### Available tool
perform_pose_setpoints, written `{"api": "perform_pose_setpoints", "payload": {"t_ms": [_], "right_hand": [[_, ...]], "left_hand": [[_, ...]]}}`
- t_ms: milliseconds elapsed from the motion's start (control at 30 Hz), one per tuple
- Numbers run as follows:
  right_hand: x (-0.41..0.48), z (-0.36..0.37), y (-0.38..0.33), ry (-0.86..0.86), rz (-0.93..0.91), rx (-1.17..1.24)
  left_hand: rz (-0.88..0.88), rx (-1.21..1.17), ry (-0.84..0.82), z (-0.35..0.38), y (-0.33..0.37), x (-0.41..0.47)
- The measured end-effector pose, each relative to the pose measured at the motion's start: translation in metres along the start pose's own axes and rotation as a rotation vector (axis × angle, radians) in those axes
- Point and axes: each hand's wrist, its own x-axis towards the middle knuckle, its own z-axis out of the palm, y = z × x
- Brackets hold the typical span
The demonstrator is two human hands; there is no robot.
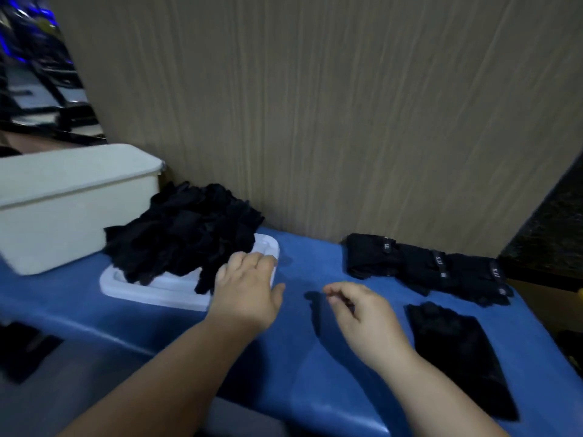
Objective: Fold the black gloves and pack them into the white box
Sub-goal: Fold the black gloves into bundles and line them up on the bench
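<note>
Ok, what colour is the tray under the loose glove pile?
White. The tray shows best in the head view.

A blue table (pixel 299 357) holds a white box (pixel 72 209) at far left, a white tray (pixel 157 290) beside it, a row of folded black gloves (pixel 426 266) at right, and a flat glove (pixel 457 354) nearer.

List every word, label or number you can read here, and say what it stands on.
White print on the bands of the folded gloves: three small labels, too blurred to read.
White box, white tray, glove pile: no text visible.
</note>
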Motion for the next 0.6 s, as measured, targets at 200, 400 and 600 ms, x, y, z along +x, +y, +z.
{"api": "perform_pose_setpoints", "payload": {"t_ms": [200, 400, 600], "right_hand": [[0.034, 0.052, -0.04, -0.082, 0.043, 0.188], [0.083, 0.085, -0.086, -0.069, 0.097, 0.234], [0.109, 0.107, -0.093, -0.062, 0.138, 0.187]], "left_hand": [[-0.133, -0.114, 0.3, -0.02, -0.057, 0.001], [-0.187, -0.114, 0.215, -0.023, -0.082, 0.007], [-0.145, -0.079, 0.106, -0.019, -0.088, 0.01]]}}
